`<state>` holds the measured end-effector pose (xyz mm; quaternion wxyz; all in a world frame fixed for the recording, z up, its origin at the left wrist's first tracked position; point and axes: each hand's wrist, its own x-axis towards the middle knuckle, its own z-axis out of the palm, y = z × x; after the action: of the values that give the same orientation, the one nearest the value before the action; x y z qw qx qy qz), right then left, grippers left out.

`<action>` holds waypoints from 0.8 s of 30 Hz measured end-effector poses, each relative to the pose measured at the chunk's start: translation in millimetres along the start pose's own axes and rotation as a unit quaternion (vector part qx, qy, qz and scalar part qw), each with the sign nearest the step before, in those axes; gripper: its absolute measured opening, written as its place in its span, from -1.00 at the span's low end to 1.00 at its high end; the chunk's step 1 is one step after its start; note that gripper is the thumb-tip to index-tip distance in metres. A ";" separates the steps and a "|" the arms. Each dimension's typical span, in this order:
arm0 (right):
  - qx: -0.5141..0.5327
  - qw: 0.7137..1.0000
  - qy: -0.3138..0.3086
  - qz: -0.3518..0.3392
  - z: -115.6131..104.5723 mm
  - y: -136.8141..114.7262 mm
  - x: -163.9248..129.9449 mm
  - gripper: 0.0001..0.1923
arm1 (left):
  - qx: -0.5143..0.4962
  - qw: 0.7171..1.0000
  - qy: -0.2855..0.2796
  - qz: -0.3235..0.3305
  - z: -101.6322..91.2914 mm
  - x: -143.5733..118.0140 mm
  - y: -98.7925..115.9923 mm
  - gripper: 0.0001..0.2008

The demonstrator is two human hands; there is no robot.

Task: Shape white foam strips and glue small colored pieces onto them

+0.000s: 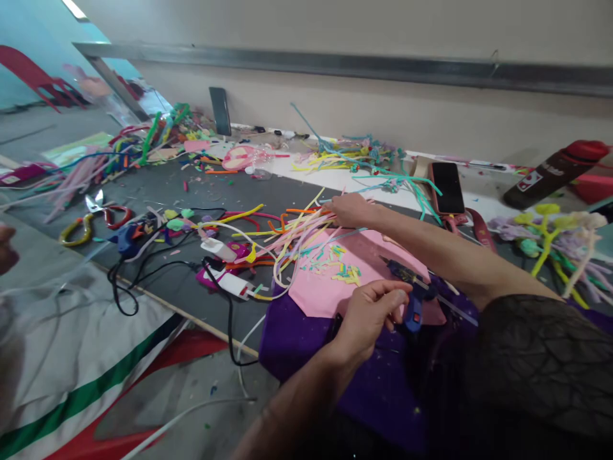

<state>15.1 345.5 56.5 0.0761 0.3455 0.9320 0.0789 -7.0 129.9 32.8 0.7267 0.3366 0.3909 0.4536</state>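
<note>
The right hand (352, 209) reaches forward into a loose heap of foam strips (292, 236) just past the pink sheet (335, 281), its fingers curled among them, though the view is too blurred to tell whether they are clamped on a strip. The left hand (371, 316) is closed on the blue glue gun (412, 300) at the sheet's near edge. Small cut bits already lie on the sheet, so the work looks partly done, with many strips unused. Purple cloth (306, 351) lies under the sheet. Cables (143, 271) and scissors (96, 214) crowd the left; a phone (447, 186) and foam flowers (550, 236) hem the right, leaving little room.
</note>
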 end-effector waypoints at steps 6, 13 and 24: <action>-0.018 0.999 0.030 0.003 -9.7 7.4 9.2 -0.70 | 0.002 1.000 -0.009 -0.015 -0.7 -2.7 3.1 -0.76; -0.039 0.990 0.129 0.033 -41.1 21.7 16.3 -0.67 | 0.000 0.999 -0.021 -0.048 -0.2 -4.5 5.3 -0.73; -0.021 0.999 0.029 -0.018 -17.7 14.3 11.8 -0.71 | -0.002 0.998 -0.034 -0.050 -0.6 -6.0 7.5 -0.74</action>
<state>11.9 362.3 75.6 0.0582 0.3242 0.9381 0.1068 -12.2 127.1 40.4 0.7618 0.3304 0.3815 0.4061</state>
